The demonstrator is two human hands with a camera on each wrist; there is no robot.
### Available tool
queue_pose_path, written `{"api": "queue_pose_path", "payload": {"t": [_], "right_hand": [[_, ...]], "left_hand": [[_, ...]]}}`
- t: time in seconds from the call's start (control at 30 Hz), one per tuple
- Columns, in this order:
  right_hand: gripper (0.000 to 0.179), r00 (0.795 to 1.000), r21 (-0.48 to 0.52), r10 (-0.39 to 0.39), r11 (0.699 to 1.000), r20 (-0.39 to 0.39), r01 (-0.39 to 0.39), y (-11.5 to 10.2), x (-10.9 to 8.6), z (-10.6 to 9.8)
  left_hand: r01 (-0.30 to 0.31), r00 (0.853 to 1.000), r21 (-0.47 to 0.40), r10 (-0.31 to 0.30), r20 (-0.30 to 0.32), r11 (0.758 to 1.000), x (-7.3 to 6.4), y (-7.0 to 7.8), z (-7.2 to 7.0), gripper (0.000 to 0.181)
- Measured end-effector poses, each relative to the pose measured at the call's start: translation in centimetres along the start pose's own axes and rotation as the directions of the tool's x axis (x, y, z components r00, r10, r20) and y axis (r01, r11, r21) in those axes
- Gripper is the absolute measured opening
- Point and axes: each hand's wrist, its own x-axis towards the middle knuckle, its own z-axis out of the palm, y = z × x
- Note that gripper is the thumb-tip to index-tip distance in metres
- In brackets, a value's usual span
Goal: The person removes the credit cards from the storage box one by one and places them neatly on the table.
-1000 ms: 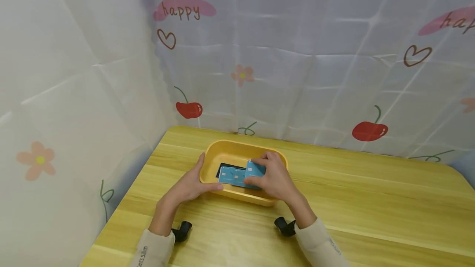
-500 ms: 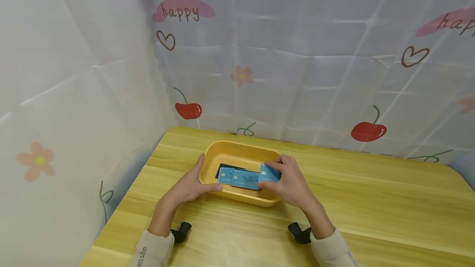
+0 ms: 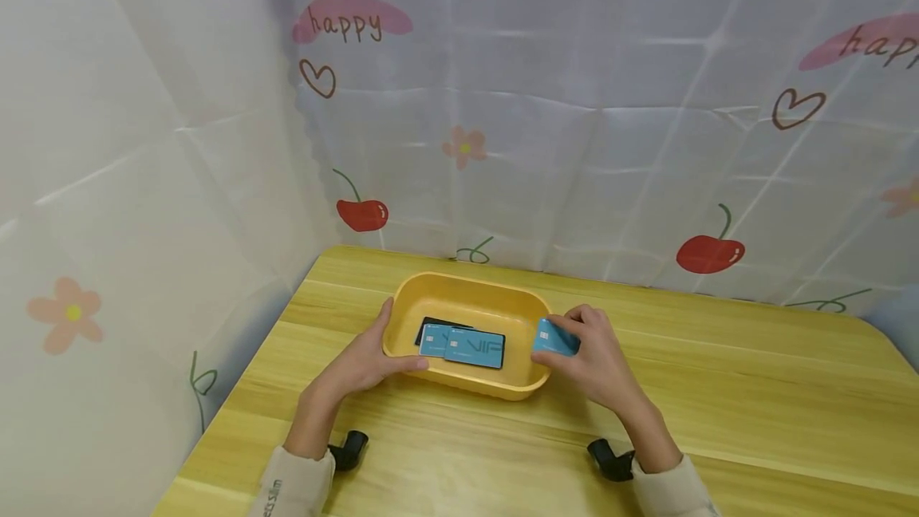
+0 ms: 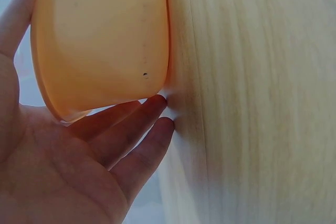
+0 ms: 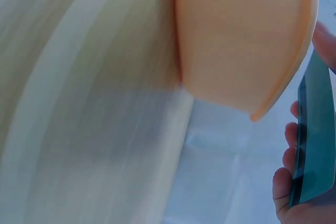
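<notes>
The person's right hand has a blue card pinched between thumb and fingers, up by the 3 o'clock rim of a yellow tray. Left hand is spread around the 8 o'clock corner, thumb on the rim, fingers pretty straight against the outside. From over here I see a VIP card lying inside, overlapping another blue one at its 9 o'clock, plus something flat and black peeking out around 11.
</notes>
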Motion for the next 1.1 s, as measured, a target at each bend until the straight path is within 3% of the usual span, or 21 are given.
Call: {"api": "queue_pose_path", "payload": {"t": [0.3, 0.7, 1.1], "right_hand": [[0.058, 0.999, -0.050, 0.021, 0.998, -0.030, -0.022, 2.1, -1.0, -1.2], [0.057, 0.996, -0.105, 0.059, 0.993, 0.069, -0.052, 4.0, -1.4, -1.8], [0.057, 0.987, -0.078, 0.064, 0.996, 0.146, -0.053, 5.2, -0.9, -1.1]], "left_hand": [[-0.012, 1.000, 0.004, 0.012, -0.002, 1.000, 0.0, -0.3, 0.1, 0.125], [-0.011, 1.000, -0.003, 0.011, -0.005, 1.000, 0.2, -0.4, 0.1, 0.125], [-0.013, 1.000, -0.007, 0.013, 0.003, 1.000, 0.0, -0.2, 0.0, 0.125]]}}
